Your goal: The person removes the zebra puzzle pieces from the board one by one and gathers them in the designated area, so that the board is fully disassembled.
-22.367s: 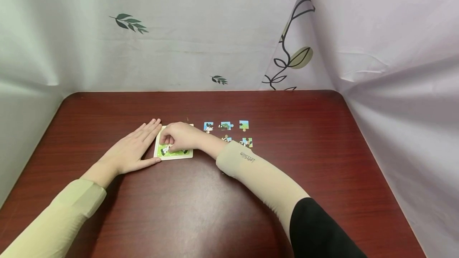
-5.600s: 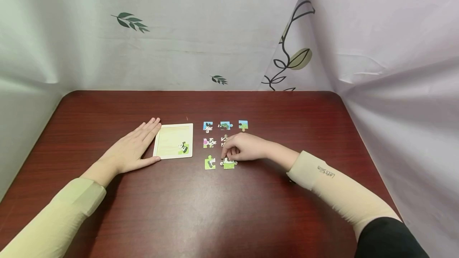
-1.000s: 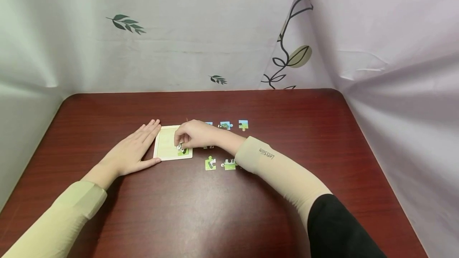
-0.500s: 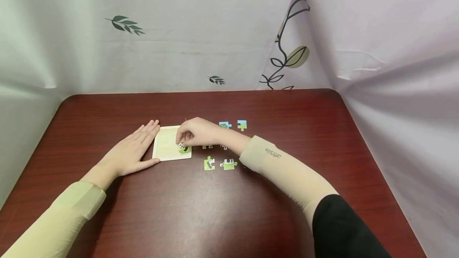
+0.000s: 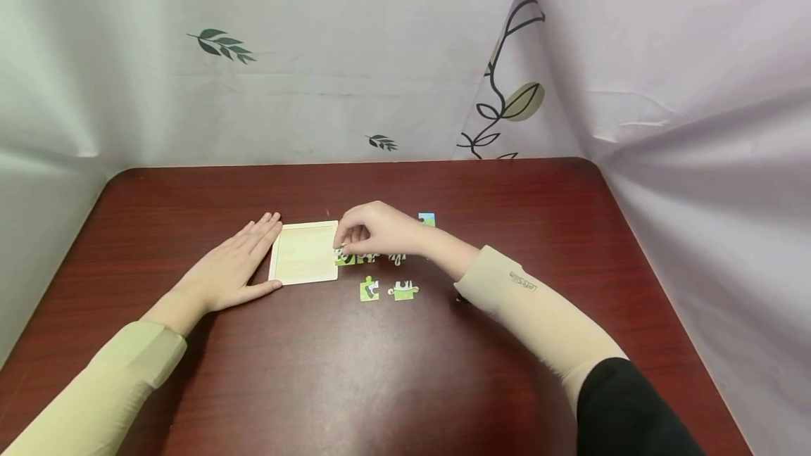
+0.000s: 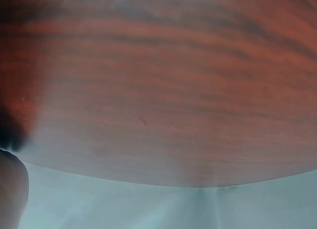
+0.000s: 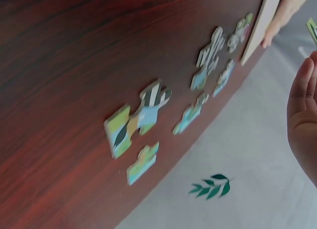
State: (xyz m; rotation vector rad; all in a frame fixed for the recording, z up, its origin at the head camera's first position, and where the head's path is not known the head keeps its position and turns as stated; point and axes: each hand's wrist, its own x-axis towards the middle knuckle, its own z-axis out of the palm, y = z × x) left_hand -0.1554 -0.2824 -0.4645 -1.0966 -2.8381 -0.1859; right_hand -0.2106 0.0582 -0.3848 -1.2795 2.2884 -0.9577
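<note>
A pale square puzzle tray (image 5: 306, 253) lies on the table with its bare base showing. My left hand (image 5: 234, 266) rests flat beside it, fingers and thumb straight, tips at the tray's left edge. With thumb and fingers my right hand (image 5: 383, 227) pinches a green puzzle piece (image 5: 345, 259) with a black-and-white picture, just past the tray's right edge. In the right wrist view that piece (image 7: 312, 30) shows above the fingertips, away from the table. Two green pieces, one with a white leg (image 5: 369, 290) and one with a white body (image 5: 404, 291), lie nearer me.
Under my right forearm lie several more pieces, partly hidden in the head view. The right wrist view shows a striped piece (image 7: 210, 53) and a blue-green one (image 7: 142, 163) among them. A pale curtain (image 5: 304, 90) hangs behind the dark red table (image 5: 304, 371).
Pieces that filled part of the tray earlier now lie to its right. The last piece has left the tray's lower right corner, carried rightward by my right hand. My left hand stays put.
</note>
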